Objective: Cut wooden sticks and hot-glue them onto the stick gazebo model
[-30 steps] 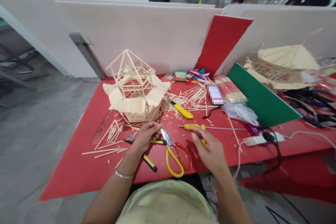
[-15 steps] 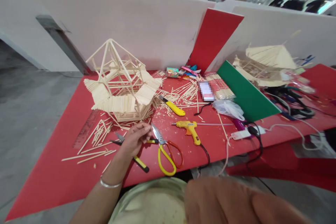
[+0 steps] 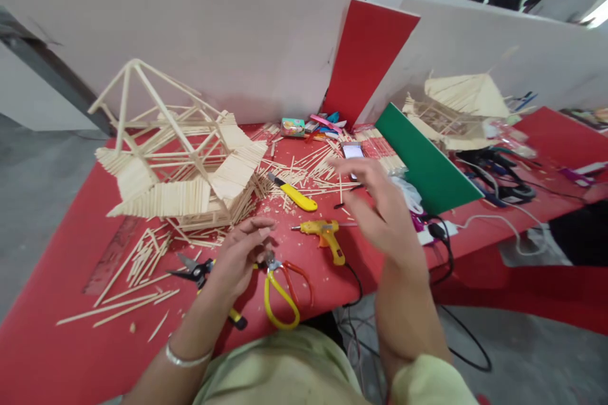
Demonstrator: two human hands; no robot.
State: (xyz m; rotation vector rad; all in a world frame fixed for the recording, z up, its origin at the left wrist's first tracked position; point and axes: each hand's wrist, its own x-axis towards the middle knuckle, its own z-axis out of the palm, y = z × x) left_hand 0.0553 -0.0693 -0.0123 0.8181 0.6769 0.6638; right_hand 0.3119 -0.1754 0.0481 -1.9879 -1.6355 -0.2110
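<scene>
My left hand hovers at the table's front with loosely bent fingers, and nothing shows in its grip. Its fingers hide the blades of a pair of scissors with one yellow and one red handle. Partly under that wrist lie black-and-yellow cutters. My right hand is raised, fingers apart, over the area right of the yellow glue gun. A yellow utility knife lies behind the glue gun. To the left stands a wooden stick model with a pointed open frame above slatted panels.
Loose sticks and shavings cover parts of the red table. A phone, a small green box and a green board are farther back. Another stick model stands beyond the board. Cords trail off the front edge.
My right hand has risen from close to the camera to over the table beside the glue gun, its fingers spreading. My left hand stays near the scissors. The view has shifted right.
</scene>
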